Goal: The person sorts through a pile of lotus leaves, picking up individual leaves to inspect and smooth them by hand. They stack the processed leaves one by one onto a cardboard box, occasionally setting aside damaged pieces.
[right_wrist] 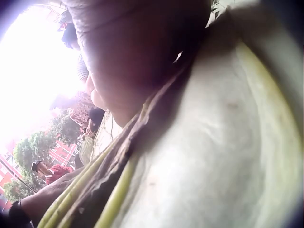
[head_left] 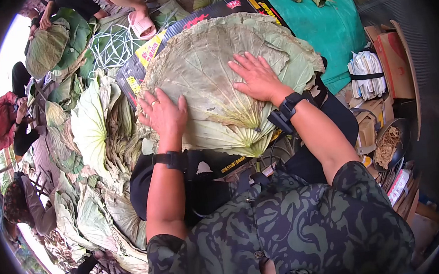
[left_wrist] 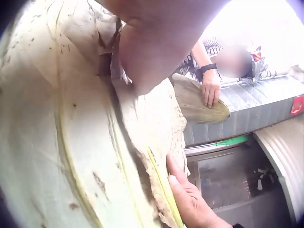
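Nearest, just behind the hands, a dark patterned shirt (head_left: 278,225). Resting palm-down with left hand (head_left: 163,115) and right hand (head_left: 260,79), fingers spread, clasping nothing, on broad dried leaves (head_left: 209,71) layered directly underneath. Under those leaves, a black printed sheet (head_left: 217,12). Left of the hands, heaped pale leaves (head_left: 88,121). Right of the hands, strapped papers (head_left: 366,71) beside a cardboard box (head_left: 397,66). Beyond the right hand, a green sheet (head_left: 324,31). Beyond the left hand, tangled white strapping (head_left: 114,45) near a pink slipper (head_left: 142,24). Farther left, a person in red (head_left: 1,120).
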Demonstrator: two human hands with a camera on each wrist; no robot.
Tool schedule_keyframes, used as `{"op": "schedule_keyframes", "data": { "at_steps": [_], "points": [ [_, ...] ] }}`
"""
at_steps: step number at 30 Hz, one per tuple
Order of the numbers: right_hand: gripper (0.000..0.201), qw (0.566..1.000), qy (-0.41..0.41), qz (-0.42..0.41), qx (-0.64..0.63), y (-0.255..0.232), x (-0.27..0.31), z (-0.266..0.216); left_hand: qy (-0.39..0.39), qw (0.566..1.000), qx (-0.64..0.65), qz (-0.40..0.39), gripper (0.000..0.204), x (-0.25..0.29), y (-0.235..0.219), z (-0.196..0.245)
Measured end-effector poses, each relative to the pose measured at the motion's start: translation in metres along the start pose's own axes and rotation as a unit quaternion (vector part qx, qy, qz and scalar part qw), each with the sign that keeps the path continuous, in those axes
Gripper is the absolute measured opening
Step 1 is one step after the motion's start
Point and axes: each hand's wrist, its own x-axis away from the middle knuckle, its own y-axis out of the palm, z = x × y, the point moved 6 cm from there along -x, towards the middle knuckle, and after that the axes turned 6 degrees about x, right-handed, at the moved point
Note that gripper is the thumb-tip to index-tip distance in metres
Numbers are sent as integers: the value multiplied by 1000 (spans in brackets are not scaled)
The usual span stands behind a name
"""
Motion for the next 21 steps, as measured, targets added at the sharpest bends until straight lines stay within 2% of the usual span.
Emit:
{"op": "schedule_keyframes", "data": {
  "at_steps": [1, 2, 3, 4, 5, 6, 8, 9, 12, 13, 16, 18, 20, 21],
  "points": [
    [61, 1000, 0, 4, 9, 1, 0, -1, 18, 998, 12, 58, 70, 2, -1, 1],
    [60, 1000, 1, 9, 18, 1, 1, -1, 19, 998, 14, 58, 70, 6, -2, 4],
    [60, 1000, 4, 9, 22, 2, 0, -1, 140, 984, 45, 99, 69, 12, -7, 22],
    [61, 1000, 1, 6, 28, 3, -1, -2, 259, 953, 78, 139, 69, 23, -13, 41],
    [61, 999, -2, 2, 35, 3, 0, -1, 280, 953, 63, 93, 69, 26, -9, 52],
    [61, 999, 5, 1, 41, 1, 0, 3, 285, 951, 71, 92, 69, 27, -3, 55],
    [61, 999, -47, 0, 10, -4, 0, 7, 219, 971, 76, -61, 71, 19, 25, 51],
    [61, 998, -64, 9, 14, 0, -1, 17, 210, 972, 66, -81, 73, 19, 28, 50],
    [60, 997, 0, 45, 66, -8, -3, 61, 214, 972, 57, -80, 72, 18, 31, 47],
    [60, 997, 14, 33, 71, -9, -2, 73, 210, 973, 48, -82, 72, 18, 32, 48],
    [60, 996, 45, 24, 73, -15, 1, 99, 215, 972, 34, -83, 73, 19, 29, 51],
    [60, 995, 66, 54, 48, -23, 5, 116, 214, 972, 38, -86, 73, 19, 30, 51],
    [60, 974, 189, 8, 127, -34, 6, 131, 209, 973, 41, -88, 73, 18, 30, 48],
    [60, 979, 154, 69, 115, -47, 5, 116, 210, 973, 40, -91, 73, 18, 29, 49]
  ]
}}
